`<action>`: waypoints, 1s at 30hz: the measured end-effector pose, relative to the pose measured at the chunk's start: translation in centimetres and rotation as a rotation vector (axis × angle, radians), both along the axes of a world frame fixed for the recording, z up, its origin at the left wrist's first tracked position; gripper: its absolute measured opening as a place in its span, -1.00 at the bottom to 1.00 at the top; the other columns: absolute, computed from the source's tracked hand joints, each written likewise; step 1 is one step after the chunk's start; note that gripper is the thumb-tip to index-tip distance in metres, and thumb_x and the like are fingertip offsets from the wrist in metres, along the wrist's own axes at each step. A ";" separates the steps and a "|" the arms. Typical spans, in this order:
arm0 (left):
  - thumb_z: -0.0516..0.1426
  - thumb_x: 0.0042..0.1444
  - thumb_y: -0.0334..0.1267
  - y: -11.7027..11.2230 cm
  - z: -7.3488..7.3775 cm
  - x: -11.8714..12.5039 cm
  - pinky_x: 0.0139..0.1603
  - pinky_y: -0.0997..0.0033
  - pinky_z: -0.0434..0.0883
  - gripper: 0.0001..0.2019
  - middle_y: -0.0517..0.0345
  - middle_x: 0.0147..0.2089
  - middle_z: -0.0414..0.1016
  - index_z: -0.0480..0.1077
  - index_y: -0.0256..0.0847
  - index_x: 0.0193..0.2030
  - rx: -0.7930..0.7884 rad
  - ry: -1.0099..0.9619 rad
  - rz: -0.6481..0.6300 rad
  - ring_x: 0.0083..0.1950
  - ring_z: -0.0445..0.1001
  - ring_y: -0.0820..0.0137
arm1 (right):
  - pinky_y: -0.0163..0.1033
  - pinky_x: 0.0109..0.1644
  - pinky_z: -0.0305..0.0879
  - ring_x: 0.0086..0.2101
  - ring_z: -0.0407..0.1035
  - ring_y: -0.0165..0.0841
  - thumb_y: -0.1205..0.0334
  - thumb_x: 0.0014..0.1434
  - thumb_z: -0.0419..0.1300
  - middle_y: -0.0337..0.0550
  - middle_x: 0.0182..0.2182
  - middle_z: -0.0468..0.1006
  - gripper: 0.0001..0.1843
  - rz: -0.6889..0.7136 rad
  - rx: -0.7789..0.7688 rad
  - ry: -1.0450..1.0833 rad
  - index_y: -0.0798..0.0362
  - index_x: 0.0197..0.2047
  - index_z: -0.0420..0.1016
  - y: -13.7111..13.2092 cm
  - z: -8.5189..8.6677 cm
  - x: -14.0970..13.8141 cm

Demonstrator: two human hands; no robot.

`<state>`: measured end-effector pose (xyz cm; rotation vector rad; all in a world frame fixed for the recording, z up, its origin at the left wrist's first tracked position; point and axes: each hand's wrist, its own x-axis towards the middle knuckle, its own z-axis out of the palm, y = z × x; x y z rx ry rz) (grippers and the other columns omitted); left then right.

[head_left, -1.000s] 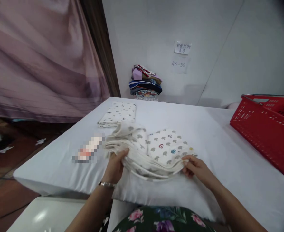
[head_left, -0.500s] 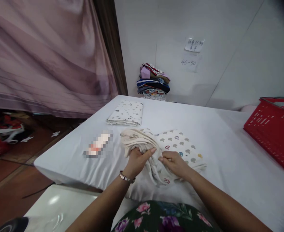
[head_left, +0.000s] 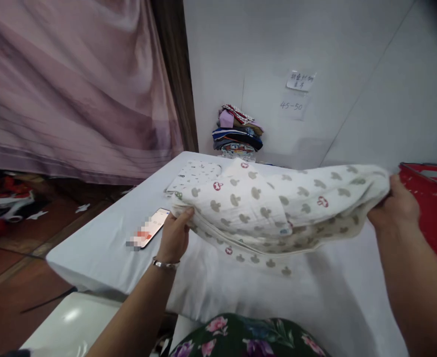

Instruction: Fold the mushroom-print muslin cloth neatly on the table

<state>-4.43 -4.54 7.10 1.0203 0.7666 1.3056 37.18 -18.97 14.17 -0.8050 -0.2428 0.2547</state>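
A cream cloth (head_left: 255,198) printed with grey, red and a few coloured mushroom shapes hangs stretched between my two hands, above the table. My left hand (head_left: 176,233), with a bracelet at the wrist, pinches its left edge. At the far right end, my right hand (head_left: 397,208) is closed round the bunched edge. The middle sags and its lower layer droops toward the sheet. Behind it lies a folded white cloth (head_left: 198,173) with small dark prints, partly covered by the raised one. A phone (head_left: 153,228) lies just left of my left hand.
The table (head_left: 103,238) has a white cover. A red plastic basket (head_left: 436,213) stands at the right edge, beyond my right hand. Folded clothes (head_left: 238,131) are stacked by the wall. A white stool (head_left: 70,317) is at the lower left, and a pink curtain (head_left: 73,89) hangs behind.
The cloth was bunched on the table between both hands; now it is lifted and spread wide. My right hand has moved far right, my left hand slightly left.
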 end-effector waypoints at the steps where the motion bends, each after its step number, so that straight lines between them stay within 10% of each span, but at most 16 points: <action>1: 0.24 -0.18 -0.25 0.5 -0.2 0.2 -0.16 0.35 0.41 -0.63 0.10 -0.19 0.54 0.43 -0.24 -0.15 -0.024 0.006 -0.012 -0.14 0.48 0.27 | -0.28 -0.18 0.37 -0.28 0.43 -0.40 0.34 0.22 -0.07 -0.07 -0.31 0.51 -0.64 -0.026 -0.092 0.036 0.12 -0.46 0.50 -0.7 -0.7 0.2; 7: 0.16 -0.28 -0.31 3.7 -1.7 1.5 -0.23 0.40 0.38 -0.67 0.15 -0.29 0.52 0.40 -0.23 -0.25 -0.045 0.131 -0.132 -0.25 0.47 0.34 | -0.19 -0.18 0.41 -0.35 0.43 -0.28 0.29 0.03 0.15 -0.10 -0.46 0.47 -0.87 0.078 -0.350 -0.100 0.12 -0.46 0.50 -4.4 -4.1 -1.0; 12: 0.14 -0.18 -0.15 5.5 -3.2 1.4 -0.34 0.35 0.30 -0.81 0.10 -0.43 0.45 0.34 -0.21 -0.43 0.067 1.087 -0.079 -0.35 0.41 0.28 | -0.15 -0.23 0.45 -0.34 0.45 -0.23 0.21 0.07 0.11 -0.10 -0.42 0.52 -0.84 0.147 -0.448 0.069 0.01 -0.45 0.49 -5.6 -5.3 -1.8; 16: 0.01 0.07 -0.05 2.7 -2.9 3.2 -0.30 0.37 0.29 -0.74 0.08 -0.25 0.46 0.34 -0.16 -0.23 0.465 1.264 0.043 -0.30 0.41 0.33 | -0.13 -0.26 0.46 -0.29 0.47 -0.19 0.23 0.04 0.13 -0.06 -0.34 0.56 -0.86 0.354 -0.478 0.083 0.03 -0.34 0.49 -5.3 -6.4 -3.3; 19: -0.01 0.11 -0.04 -1.5 -2.1 6.2 -0.24 0.37 0.33 -0.73 0.11 -0.21 0.46 0.35 -0.12 -0.19 0.691 1.105 -0.290 -0.26 0.42 0.36 | -0.14 -0.25 0.45 -0.27 0.47 -0.20 0.24 -0.03 0.22 -0.12 -0.33 0.57 -0.84 0.526 -0.470 -0.043 0.03 -0.30 0.47 -3.9 -6.1 -4.8; 23: 0.09 0.03 0.00 -6.6 -2.0 10.2 -0.05 0.28 0.35 -0.64 0.04 -0.06 0.46 0.36 -0.03 -0.04 0.868 0.943 -0.589 -0.04 0.40 0.23 | -0.20 -0.19 0.42 -0.25 0.46 -0.29 0.22 0.03 0.21 -0.17 -0.35 0.56 -0.87 0.532 -0.341 -0.212 0.05 -0.30 0.46 -0.8 -2.3 -5.4; 30: 0.09 -0.03 -0.32 -7.3 -3.3 12.5 0.04 0.26 0.27 -0.72 0.16 0.16 0.34 0.46 -0.01 -0.15 0.912 1.056 -0.534 -0.04 0.42 0.21 | -0.20 -0.03 0.28 -0.28 0.46 -0.47 0.48 0.15 0.02 -0.25 -0.45 0.55 -0.78 0.250 0.352 -0.453 0.13 -0.44 0.44 1.4 10.7 -1.2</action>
